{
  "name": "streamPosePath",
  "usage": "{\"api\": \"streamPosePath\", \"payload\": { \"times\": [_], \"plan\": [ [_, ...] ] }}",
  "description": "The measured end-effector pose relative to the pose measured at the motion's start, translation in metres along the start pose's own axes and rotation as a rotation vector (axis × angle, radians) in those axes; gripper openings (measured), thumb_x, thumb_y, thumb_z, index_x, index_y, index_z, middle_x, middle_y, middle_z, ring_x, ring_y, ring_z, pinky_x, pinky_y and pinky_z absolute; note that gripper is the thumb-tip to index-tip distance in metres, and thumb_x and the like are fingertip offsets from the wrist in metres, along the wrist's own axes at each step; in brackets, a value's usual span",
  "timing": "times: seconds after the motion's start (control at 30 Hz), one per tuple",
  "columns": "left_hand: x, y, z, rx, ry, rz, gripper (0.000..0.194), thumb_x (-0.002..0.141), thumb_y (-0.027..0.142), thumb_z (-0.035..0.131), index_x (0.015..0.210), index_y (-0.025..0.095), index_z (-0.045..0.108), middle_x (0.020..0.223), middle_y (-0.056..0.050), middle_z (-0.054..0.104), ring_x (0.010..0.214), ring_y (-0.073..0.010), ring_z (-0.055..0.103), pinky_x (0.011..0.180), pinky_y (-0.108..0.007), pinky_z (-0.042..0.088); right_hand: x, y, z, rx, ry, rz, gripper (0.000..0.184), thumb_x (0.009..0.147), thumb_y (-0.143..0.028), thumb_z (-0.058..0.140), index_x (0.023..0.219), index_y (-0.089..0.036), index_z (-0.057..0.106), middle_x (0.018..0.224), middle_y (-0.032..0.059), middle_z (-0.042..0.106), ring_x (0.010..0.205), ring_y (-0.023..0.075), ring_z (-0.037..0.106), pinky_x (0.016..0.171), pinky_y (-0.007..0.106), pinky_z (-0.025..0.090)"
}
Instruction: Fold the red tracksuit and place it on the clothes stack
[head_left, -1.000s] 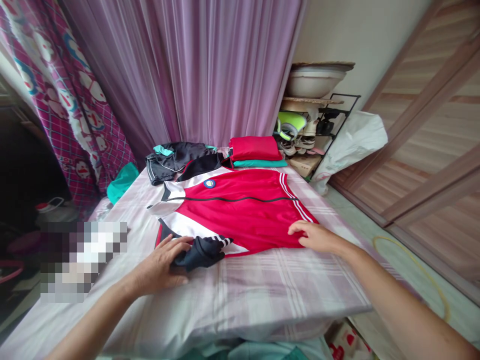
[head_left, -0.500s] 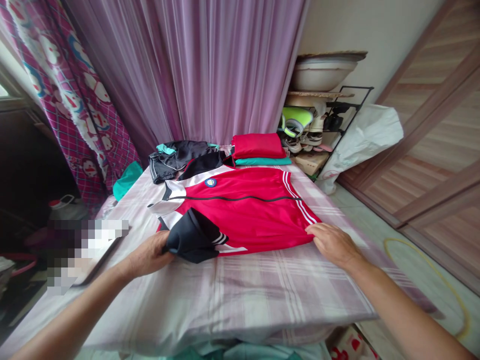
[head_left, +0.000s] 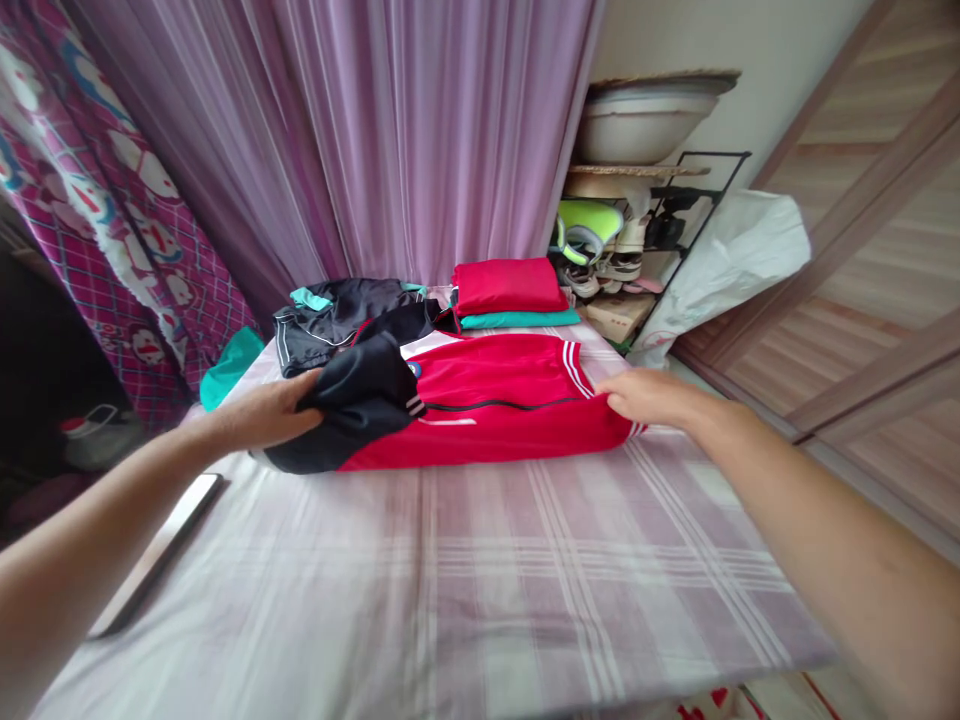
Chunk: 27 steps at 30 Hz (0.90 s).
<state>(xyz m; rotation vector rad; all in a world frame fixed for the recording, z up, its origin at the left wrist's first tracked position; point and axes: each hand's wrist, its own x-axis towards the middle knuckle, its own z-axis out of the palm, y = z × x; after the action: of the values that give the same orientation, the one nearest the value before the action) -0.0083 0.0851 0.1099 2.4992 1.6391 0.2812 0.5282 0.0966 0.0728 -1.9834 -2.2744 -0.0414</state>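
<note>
A red jacket [head_left: 510, 410] with white stripes and a black zip line lies folded over on the checked bed sheet [head_left: 465, 580]. My left hand [head_left: 266, 415] is closed on the jacket's black sleeve [head_left: 360, 395], holding it over the jacket's left side. My right hand [head_left: 649, 398] grips the jacket's right hem by the white stripes, fingers curled on the cloth.
Behind the jacket lie a dark crumpled garment [head_left: 337, 310] and a folded red and teal stack [head_left: 510, 292]. A teal cloth [head_left: 229, 365] sits at the bed's left edge. A shoe rack [head_left: 630, 250], a white bag [head_left: 735, 265] and wooden doors stand on the right. Purple curtains hang behind.
Both hands have carried the jacket's near edge away from me, folding it over. The black sleeve went up and across with my left hand. The camera view shifted forward.
</note>
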Motion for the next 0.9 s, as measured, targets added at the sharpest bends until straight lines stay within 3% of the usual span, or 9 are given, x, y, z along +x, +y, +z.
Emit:
{"api": "streamPosePath", "payload": {
  "times": [0.03,0.1,0.2,0.27,0.33,0.47,0.6,0.77,0.9],
  "plan": [
    [0.02,-0.003,-0.003,0.066,0.025,-0.051,0.048,0.076,0.049,0.058,0.116,0.021,0.063,0.093,-0.003,0.074,0.088,-0.0249,0.067,0.084,-0.037,0.054,0.017,-0.008,-0.005,-0.048,-0.068,0.0,0.028,0.078,-0.019,0.053,0.093,-0.027,0.075,0.093,0.0024,0.075,0.083,0.0208,0.067,0.071,0.029,0.046],
    [0.05,-0.002,0.0,0.202,0.127,-0.103,0.052,0.076,0.044,0.062,0.123,0.022,0.06,0.11,-0.008,0.072,0.102,-0.0301,0.066,0.09,-0.043,0.052,0.041,-0.024,-0.007,-0.103,0.01,0.025,0.04,0.086,-0.021,0.048,0.121,-0.024,0.066,0.12,0.0085,0.07,0.105,0.0249,0.063,0.086,0.036,0.047],
    [0.058,0.014,0.025,0.298,0.245,-0.053,0.061,0.083,0.041,0.059,0.138,0.016,0.05,0.141,-0.016,0.055,0.123,-0.0361,0.057,0.101,-0.052,0.045,0.046,-0.04,0.01,-0.077,0.113,0.044,0.048,0.091,-0.029,0.048,0.137,-0.02,0.054,0.139,0.0137,0.057,0.121,0.0298,0.055,0.098,0.046,0.044],
    [0.038,0.022,0.049,0.264,0.216,-0.012,0.054,0.089,0.045,0.052,0.135,0.016,0.055,0.141,-0.016,0.056,0.122,-0.0348,0.058,0.102,-0.052,0.045,0.03,-0.038,0.028,-0.016,0.156,0.052,0.046,0.091,-0.032,0.048,0.135,-0.019,0.055,0.138,0.0146,0.058,0.121,0.0302,0.055,0.099,0.047,0.044],
    [0.007,0.021,0.072,0.214,0.144,0.037,0.047,0.092,0.052,0.046,0.123,0.023,0.065,0.131,-0.01,0.065,0.118,-0.0303,0.062,0.103,-0.047,0.045,0.003,-0.026,0.048,0.049,0.211,-0.007,0.042,0.091,-0.031,0.047,0.129,-0.019,0.06,0.135,0.0143,0.06,0.12,0.0285,0.057,0.1,0.045,0.045],
    [-0.047,-0.002,0.098,0.212,0.094,0.022,0.055,0.087,0.064,0.046,0.123,0.027,0.066,0.128,-0.01,0.068,0.115,-0.0316,0.064,0.104,-0.048,0.043,-0.05,0.005,0.08,0.077,0.284,-0.291,0.045,0.084,-0.02,0.048,0.127,-0.022,0.062,0.139,0.0093,0.058,0.128,0.0248,0.052,0.109,0.045,0.038],
    [-0.048,-0.015,0.093,0.224,0.017,-0.071,0.051,0.088,0.055,0.041,0.116,0.022,0.068,0.119,-0.013,0.071,0.107,-0.0317,0.066,0.093,-0.044,0.049,-0.057,0.013,0.093,-0.012,0.316,-0.3,0.057,0.078,-0.008,0.046,0.132,-0.022,0.06,0.141,0.0103,0.056,0.128,0.0245,0.051,0.106,0.045,0.04],
    [-0.026,-0.002,0.064,0.259,-0.141,-0.159,0.028,0.085,0.036,0.042,0.093,0.025,0.066,0.095,-0.006,0.074,0.085,-0.0239,0.069,0.074,-0.033,0.049,-0.032,0.007,0.076,-0.028,0.244,-0.184,0.054,0.069,-0.001,0.048,0.111,-0.025,0.072,0.114,0.0067,0.069,0.104,0.0229,0.062,0.084,0.035,0.047],
    [-0.053,0.001,0.05,0.303,-0.054,-0.078,0.026,0.087,0.038,0.042,0.091,0.024,0.064,0.089,-0.007,0.071,0.085,-0.0239,0.067,0.075,-0.033,0.046,-0.055,0.015,0.064,-0.024,0.301,-0.191,0.045,0.069,0.0,0.047,0.095,-0.025,0.075,0.105,0.0045,0.07,0.1,0.0221,0.062,0.082,0.034,0.044]
  ]
}}
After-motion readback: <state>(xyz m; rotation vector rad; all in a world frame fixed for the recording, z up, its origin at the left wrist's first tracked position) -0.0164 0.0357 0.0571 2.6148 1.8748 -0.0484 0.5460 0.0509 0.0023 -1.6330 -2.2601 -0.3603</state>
